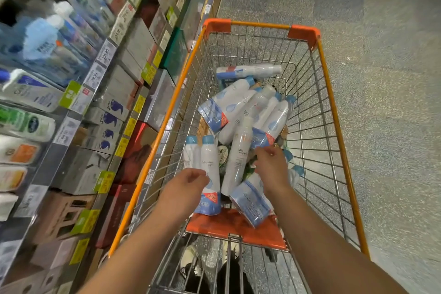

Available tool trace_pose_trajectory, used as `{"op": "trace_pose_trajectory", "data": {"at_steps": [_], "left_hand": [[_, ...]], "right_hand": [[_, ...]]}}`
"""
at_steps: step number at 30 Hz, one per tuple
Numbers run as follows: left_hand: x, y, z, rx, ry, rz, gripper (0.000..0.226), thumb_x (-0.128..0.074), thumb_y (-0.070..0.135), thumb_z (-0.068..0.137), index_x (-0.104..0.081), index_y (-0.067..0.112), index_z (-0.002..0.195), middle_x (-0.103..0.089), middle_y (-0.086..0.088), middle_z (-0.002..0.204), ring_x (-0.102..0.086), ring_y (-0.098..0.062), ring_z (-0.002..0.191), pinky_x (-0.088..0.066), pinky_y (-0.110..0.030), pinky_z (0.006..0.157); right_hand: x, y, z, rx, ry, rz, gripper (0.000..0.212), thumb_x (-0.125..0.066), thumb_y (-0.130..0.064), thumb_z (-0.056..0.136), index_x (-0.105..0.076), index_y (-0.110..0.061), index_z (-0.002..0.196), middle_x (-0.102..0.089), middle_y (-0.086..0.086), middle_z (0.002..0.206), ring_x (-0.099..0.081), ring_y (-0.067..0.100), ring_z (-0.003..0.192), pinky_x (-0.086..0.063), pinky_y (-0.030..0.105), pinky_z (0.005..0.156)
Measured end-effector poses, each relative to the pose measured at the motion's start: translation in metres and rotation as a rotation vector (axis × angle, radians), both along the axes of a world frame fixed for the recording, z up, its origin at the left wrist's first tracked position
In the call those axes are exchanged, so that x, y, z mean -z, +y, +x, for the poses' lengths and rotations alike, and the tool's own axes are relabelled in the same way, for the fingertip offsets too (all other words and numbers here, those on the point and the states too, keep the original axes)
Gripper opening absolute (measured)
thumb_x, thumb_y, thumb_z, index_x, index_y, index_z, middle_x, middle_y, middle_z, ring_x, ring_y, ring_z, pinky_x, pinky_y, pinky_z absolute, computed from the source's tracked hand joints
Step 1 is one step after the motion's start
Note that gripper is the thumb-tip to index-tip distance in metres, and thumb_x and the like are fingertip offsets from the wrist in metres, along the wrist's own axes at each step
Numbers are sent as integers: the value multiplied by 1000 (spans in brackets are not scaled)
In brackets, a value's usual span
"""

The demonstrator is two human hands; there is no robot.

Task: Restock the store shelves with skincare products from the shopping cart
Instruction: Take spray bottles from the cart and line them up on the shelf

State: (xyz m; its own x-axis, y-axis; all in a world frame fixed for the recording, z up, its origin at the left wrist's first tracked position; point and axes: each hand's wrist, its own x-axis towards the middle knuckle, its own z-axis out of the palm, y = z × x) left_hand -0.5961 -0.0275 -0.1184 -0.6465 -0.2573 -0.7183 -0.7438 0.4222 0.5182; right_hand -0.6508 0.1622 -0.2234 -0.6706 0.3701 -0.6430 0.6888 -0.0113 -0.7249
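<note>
- The shopping cart (319, 112) still holds a heap of skincare products, so by my reading most of the restocking is left; nothing here shows how much is already shelved.
- The left hand (191, 180) grips a twin pack of white spray cans (206, 162) with blue caps, upright against the cart's near-left side.
- The right hand (269, 164) reaches into the middle of the heap with its fingers curled downward; I cannot tell whether they are pinching anything.
- Just beside that hand, a tall white bottle (239, 157) lies lengthwise in the heap.
- A second twin pack (250, 198) leans at the near edge, over the orange child-seat flap (238, 227).
- Two more twin packs (229, 107) lie across the cart's centre, and a single can (248, 71) lies crosswise near the far end.
- My count: about four twin packs and at least three loose cans or bottles; more may be buried.
- The store shelves (71, 93) along the cart's left side look largely full of bottles and boxes, though blurred.
</note>
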Motion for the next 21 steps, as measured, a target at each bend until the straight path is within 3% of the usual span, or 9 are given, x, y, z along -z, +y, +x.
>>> {"op": "trace_pose_trajectory", "data": {"at_steps": [4, 6, 10, 14, 18, 21], "left_hand": [[4, 3, -3, -11, -12, 14, 10, -60, 36, 98, -67, 36, 104, -68, 13, 106, -64, -10, 99, -52, -35, 90], [6, 7, -10, -27, -17, 27, 11, -61, 36, 98, -68, 36, 106, -67, 14, 108, -65, -10, 100, -53, -37, 94], [11, 15, -30, -78, -3, 85, 12, -60, 37, 97, -69, 36, 104, -69, 12, 109, -66, -13, 100, -54, -44, 99], [18, 24, -56, -111, 32, 132, 13, -60, 38, 95, -72, 35, 100, -72, 5, 104, -69, -19, 98, -56, -47, 96], [30, 28, -75, -120, 26, 170, 17, -61, 49, 89, -72, 41, 99, -71, 14, 106, -67, -13, 102, -55, -46, 98], [39, 31, -88, -183, 14, 211, 14, -63, 44, 92, -72, 37, 101, -73, 9, 106, -70, -15, 99, -57, -47, 98]], "right_hand": [[-8, 6, -33, -6, 117, 110, 24, -62, -27, 96, -57, -22, 118, -65, -4, 104, -63, 10, 86, -46, 26, 66], [-14, 10, -68, -7, 272, 234, 25, -63, -26, 96, -58, -19, 120, -63, -6, 99, -64, 16, 89, -48, 27, 70], [-12, 25, -139, -63, 523, 474, 27, -63, -26, 94, -62, -14, 118, -58, 1, 111, -55, 19, 105, -45, 31, 90], [5, 45, -197, -37, 446, 456, 38, -60, -34, 95, -61, -16, 128, -59, 6, 124, -58, 19, 109, -49, 33, 94], [28, 63, -233, 30, 245, 190, 45, -58, -33, 98, -55, -20, 141, -62, 3, 127, -59, 17, 103, -46, 28, 83], [42, 68, -246, -13, 172, 83, 52, -61, -27, 98, -48, -18, 148, -60, 4, 126, -57, 16, 101, -45, 28, 78]]}}
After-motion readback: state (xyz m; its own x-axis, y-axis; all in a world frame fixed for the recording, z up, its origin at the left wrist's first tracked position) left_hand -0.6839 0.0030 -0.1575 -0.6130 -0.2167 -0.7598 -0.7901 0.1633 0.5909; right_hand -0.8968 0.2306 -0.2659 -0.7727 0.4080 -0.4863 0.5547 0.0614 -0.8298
